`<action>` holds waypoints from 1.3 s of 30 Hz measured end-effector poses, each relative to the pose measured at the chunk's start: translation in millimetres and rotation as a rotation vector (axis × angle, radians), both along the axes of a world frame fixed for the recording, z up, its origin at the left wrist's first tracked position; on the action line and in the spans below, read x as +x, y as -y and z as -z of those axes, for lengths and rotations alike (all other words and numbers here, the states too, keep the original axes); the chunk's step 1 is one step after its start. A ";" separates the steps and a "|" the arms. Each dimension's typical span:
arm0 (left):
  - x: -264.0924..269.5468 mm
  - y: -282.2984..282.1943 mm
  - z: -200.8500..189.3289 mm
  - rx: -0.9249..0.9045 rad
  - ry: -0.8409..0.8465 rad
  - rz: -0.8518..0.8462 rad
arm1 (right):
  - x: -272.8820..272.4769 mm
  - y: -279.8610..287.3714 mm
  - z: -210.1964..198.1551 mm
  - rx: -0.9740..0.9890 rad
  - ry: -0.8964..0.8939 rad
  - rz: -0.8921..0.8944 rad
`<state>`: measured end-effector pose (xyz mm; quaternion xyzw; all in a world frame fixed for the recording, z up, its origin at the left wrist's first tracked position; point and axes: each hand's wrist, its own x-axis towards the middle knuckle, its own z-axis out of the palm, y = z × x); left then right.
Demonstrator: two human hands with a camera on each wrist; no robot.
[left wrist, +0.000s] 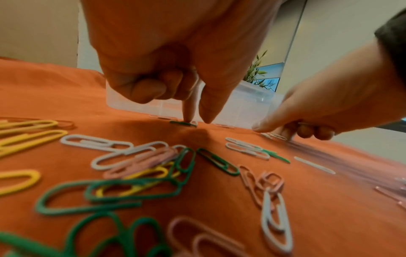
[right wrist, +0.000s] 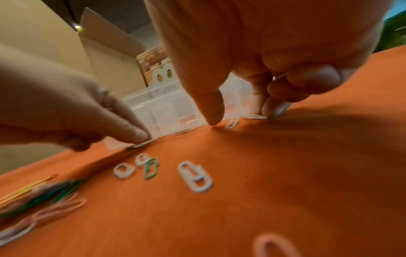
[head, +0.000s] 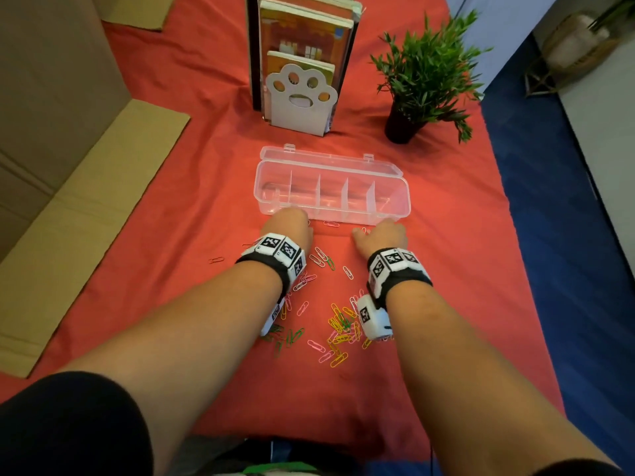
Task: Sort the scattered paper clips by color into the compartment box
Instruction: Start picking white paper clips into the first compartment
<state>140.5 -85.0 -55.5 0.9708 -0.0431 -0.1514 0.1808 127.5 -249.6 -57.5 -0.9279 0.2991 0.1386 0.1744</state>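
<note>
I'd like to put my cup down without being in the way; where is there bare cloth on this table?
Bare red cloth lies between the cardboard flap and the clear plastic compartment box, and right of the box below the potted green plant. It is crowded in front of the box: both hands and the scattered coloured paper clips.

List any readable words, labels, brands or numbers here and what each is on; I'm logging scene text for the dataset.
No text can be read.
Book covers behind the paw bookend: print too blurred to read.
Wristbands: black-and-white square marker patterns only, no letters or numbers.
Compartment box: no label visible.
</note>
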 end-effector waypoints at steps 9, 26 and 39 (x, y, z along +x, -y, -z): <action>-6.7 -3.4 7.1 -0.034 -0.007 0.024 | -13.8 -18.4 3.5 0.035 0.003 -0.285; -34.9 -9.0 -19.5 -0.969 -0.582 -0.530 | -58.4 4.4 -11.0 1.007 0.072 0.366; -45.1 -0.7 5.7 -0.006 -0.034 0.238 | -64.8 -22.7 -0.5 0.038 -0.061 -0.458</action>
